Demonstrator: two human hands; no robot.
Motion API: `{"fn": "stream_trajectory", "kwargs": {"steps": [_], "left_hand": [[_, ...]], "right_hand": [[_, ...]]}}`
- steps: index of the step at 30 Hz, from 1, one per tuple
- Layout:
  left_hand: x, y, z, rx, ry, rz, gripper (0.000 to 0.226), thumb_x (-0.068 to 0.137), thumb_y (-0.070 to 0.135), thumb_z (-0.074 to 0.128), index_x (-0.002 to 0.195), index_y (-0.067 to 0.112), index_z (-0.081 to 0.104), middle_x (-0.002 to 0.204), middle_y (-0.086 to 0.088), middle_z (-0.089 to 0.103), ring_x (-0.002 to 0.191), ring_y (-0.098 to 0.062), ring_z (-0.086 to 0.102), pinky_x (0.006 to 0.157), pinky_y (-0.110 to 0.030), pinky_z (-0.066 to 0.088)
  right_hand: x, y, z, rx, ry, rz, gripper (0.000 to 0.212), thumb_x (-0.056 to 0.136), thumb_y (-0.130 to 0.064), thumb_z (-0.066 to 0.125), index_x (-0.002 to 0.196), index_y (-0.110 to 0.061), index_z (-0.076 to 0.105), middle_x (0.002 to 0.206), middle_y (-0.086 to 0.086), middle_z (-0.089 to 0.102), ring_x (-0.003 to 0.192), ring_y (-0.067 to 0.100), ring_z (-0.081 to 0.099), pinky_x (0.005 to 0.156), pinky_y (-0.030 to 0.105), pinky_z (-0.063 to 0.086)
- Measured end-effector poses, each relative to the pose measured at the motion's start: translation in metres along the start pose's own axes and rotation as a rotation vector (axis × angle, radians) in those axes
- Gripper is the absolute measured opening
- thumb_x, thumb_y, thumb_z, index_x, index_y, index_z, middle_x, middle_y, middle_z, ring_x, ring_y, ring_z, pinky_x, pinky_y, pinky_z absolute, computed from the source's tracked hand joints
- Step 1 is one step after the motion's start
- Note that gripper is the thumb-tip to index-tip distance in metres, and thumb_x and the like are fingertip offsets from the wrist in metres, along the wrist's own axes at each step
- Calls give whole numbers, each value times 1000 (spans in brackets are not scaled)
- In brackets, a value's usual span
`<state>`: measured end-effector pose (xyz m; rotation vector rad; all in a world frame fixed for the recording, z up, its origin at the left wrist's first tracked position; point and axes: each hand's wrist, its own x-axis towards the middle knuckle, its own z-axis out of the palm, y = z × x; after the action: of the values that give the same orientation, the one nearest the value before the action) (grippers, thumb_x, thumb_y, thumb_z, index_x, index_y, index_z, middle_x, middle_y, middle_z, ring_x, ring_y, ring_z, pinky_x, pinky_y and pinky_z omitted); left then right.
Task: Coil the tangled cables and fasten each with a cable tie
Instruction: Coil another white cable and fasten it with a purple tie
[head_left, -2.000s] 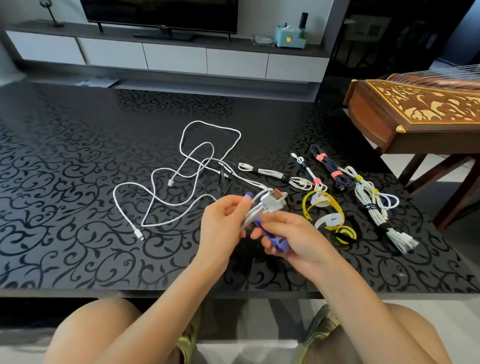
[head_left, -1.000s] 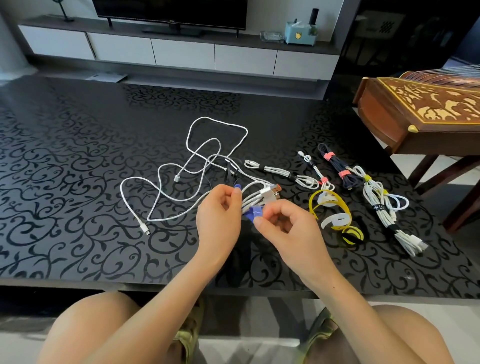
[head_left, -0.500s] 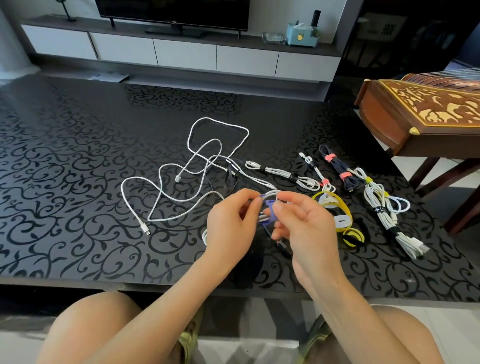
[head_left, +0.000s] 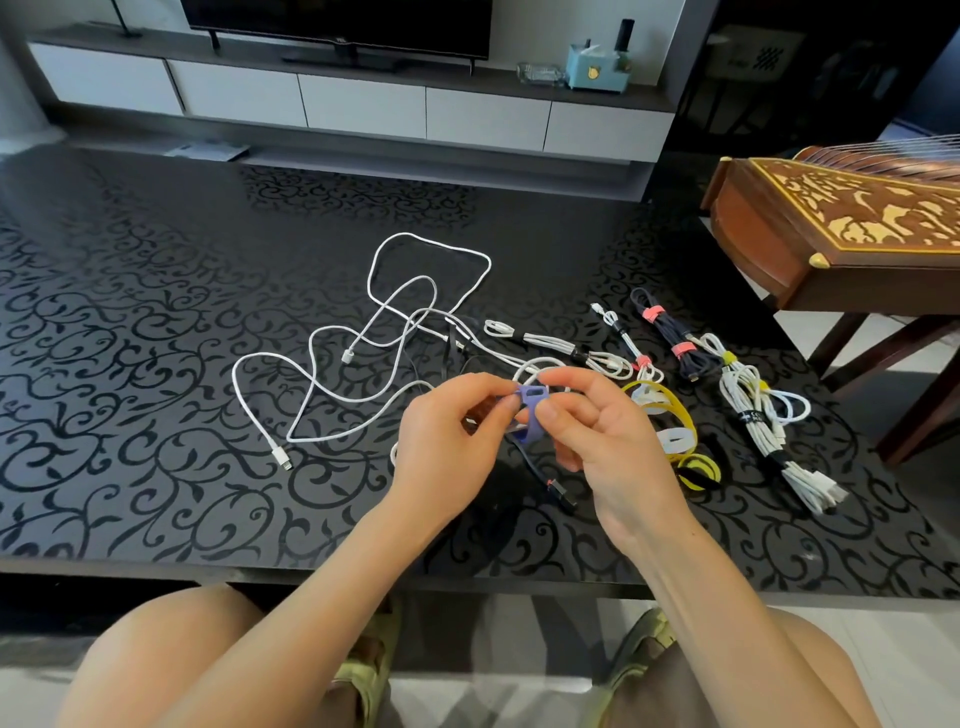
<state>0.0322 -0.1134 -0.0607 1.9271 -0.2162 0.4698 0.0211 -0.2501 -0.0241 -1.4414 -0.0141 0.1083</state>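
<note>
Four tied bundles (head_left: 754, 415), one purple tie (head_left: 531, 411)

A glossy black table (head_left: 156, 322) patterned with scrollwork fills the foreground. Behind it a low white cabinet (head_left: 363, 106) carries a dark television (head_left: 337, 23) and a pale blue box (head_left: 595, 70). An inlaid wooden instrument (head_left: 831, 228) stands right.
</note>
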Motion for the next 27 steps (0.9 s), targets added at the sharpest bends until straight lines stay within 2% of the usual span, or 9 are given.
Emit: {"fn": "stream_trajectory", "kwargs": {"steps": [5, 9, 12, 16, 19, 21, 22, 24, 27], "left_hand": [[0, 0, -1, 41, -21, 70, 12, 85, 20, 62, 88, 17, 73, 75, 12, 68, 73, -2, 61, 66, -12, 45], [0, 0, -2, 55, -32, 83, 13, 84, 19, 61, 85, 18, 74, 76, 9, 69, 73, -3, 60, 65, -10, 43], [1, -1, -4, 100, -37, 106, 13, 84, 18, 61, 85, 17, 74, 76, 10, 68, 71, -3, 58, 64, -8, 40], [0, -2, -6, 170, -56, 161, 16, 84, 22, 59, 82, 16, 73, 74, 7, 68, 70, -8, 57, 61, -14, 41], [-1, -2, -8, 226, -102, 234, 26, 84, 26, 50, 83, 14, 73, 73, 3, 68, 69, -11, 57, 61, -16, 42], [-2, -1, -8, 275, -154, 266, 27, 84, 28, 51, 92, 14, 73, 76, 3, 70, 67, -11, 59, 62, -19, 44], [-3, 0, -9, 299, -171, 281, 29, 84, 29, 53, 98, 13, 73, 79, 3, 72, 69, -12, 61, 64, -19, 44], [-6, 1, -10, 327, -213, 300, 35, 84, 32, 53, 106, 13, 72, 82, 3, 73, 72, -12, 62, 68, -17, 44], [-5, -3, -8, 415, -295, 303, 35, 87, 35, 43, 86, 14, 72, 64, 3, 65, 59, -16, 59, 56, -26, 45]], "right_hand": [[0, 3, -1, -54, 21, -43, 16, 88, 2, 60, 96, -11, 63, 69, 4, 70, 57, 4, 62, 50, 8, 40], [0, 7, -2, -149, 63, -78, 17, 87, -1, 63, 90, -17, 68, 73, 15, 71, 56, 14, 57, 48, 16, 40], [0, 8, -4, -234, 62, -139, 17, 87, -3, 64, 94, -17, 72, 74, 7, 72, 49, 10, 56, 46, 14, 41], [-4, 12, -2, -447, 103, -281, 19, 86, -8, 66, 94, -22, 75, 79, -3, 73, 53, 6, 61, 48, 14, 46], [-2, 19, -3, -610, 175, -387, 16, 85, -9, 68, 90, -22, 77, 80, -6, 72, 60, 11, 65, 55, 32, 55], [0, 19, -6, -598, 199, -419, 15, 87, -9, 65, 88, -18, 76, 77, -8, 72, 67, 15, 68, 60, 42, 57], [1, 18, -9, -583, 216, -422, 15, 88, -8, 63, 87, -17, 76, 75, -9, 71, 67, 15, 68, 61, 43, 57], [3, 12, -15, -586, 265, -447, 18, 89, -4, 60, 84, -16, 73, 67, -12, 67, 60, 10, 64, 59, 33, 56], [4, 5, -22, -640, 295, -536, 20, 90, 1, 57, 80, -11, 69, 60, -13, 60, 53, 10, 59, 52, 26, 48]]}}
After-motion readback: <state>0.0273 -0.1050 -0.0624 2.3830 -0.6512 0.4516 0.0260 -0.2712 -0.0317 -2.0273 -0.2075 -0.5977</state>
